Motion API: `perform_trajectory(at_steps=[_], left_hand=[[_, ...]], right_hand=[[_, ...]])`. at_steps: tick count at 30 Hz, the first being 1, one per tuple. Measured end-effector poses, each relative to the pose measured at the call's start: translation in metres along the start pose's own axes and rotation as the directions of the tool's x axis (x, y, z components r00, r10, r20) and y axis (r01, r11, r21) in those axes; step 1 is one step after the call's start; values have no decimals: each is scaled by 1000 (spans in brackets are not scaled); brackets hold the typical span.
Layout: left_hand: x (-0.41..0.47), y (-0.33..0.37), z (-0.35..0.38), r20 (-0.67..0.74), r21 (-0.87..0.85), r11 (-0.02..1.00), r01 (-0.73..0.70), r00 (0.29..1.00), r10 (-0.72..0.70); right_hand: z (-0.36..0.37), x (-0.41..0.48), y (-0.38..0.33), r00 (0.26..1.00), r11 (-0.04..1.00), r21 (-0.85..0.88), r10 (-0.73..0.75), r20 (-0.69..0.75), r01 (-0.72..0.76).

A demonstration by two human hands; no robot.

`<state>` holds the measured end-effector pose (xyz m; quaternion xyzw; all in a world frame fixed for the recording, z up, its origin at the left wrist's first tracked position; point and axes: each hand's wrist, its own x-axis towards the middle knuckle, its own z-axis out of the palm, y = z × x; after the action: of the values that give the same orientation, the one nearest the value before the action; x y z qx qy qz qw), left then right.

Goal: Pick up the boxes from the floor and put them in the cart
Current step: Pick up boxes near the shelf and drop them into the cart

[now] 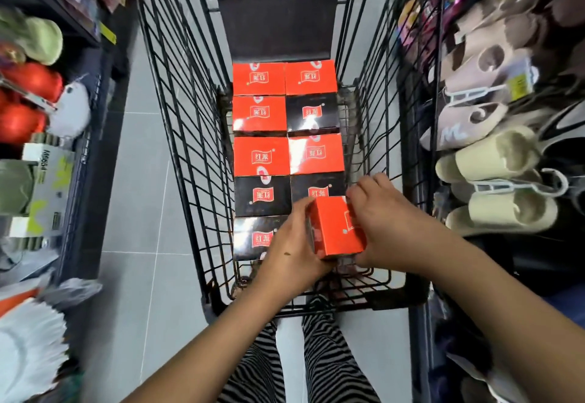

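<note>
Red shiny cardboard shows on the red box (pixel 335 228), held tilted between both hands low inside the cart (pixel 392 298). It hangs over the near right corner, which looks like the last free spot. The left hand (pixel 291 257) curls round its left side. The right hand (pixel 389 222) grips its right side, fingers bent over the top. Nine other boxes (pixel 261 156), red and black, lie flat in two neat rows. The box looks stiff and light. Its smooth skin may be slippery, so squeezing two opposite sides seems best. A drop could dent a corner.
</note>
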<state>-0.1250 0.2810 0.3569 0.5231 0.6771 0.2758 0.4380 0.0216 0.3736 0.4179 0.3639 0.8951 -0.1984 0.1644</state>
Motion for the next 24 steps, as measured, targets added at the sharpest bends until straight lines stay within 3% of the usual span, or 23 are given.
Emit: perform_trajectory(at_steps=[5, 8, 11, 14, 16, 18, 22, 24], left_hand=[[-4, -19, 4, 111, 27, 1000, 14, 994, -17], [-1, -25, -1, 184, 174, 981, 90, 975, -122], [2, -34, -10, 160, 334, 918, 212, 947, -277], [2, -46, -20, 61, 355, 880, 316, 931, -359], [3, -63, -20, -105, 264, 876, 403, 915, -389], [5, -75, -17, -235, 83, 859, 506, 847, -476], [14, -81, -18, -212, -179, 720, 671, 688, -694], [18, -91, -20, -184, -255, 666, 701, 641, -745]], right_hand=[[23, 6, 5, 998, 995, 92, -39, 54, 34], [44, 10, 1, 999, 993, 114, -22, 40, 17], [61, 19, -3, 999, 994, 106, -23, -22, 25], [75, 33, -10, 998, 999, 11, -31, -57, 32], [88, 41, -14, 999, 999, -31, -25, -46, 24], [99, 46, -14, 998, 996, -84, -23, -58, 18], [113, 48, -10, 998, 997, -72, 11, -62, -15], [115, 48, -12, 998, 998, -37, 39, -45, -41]])
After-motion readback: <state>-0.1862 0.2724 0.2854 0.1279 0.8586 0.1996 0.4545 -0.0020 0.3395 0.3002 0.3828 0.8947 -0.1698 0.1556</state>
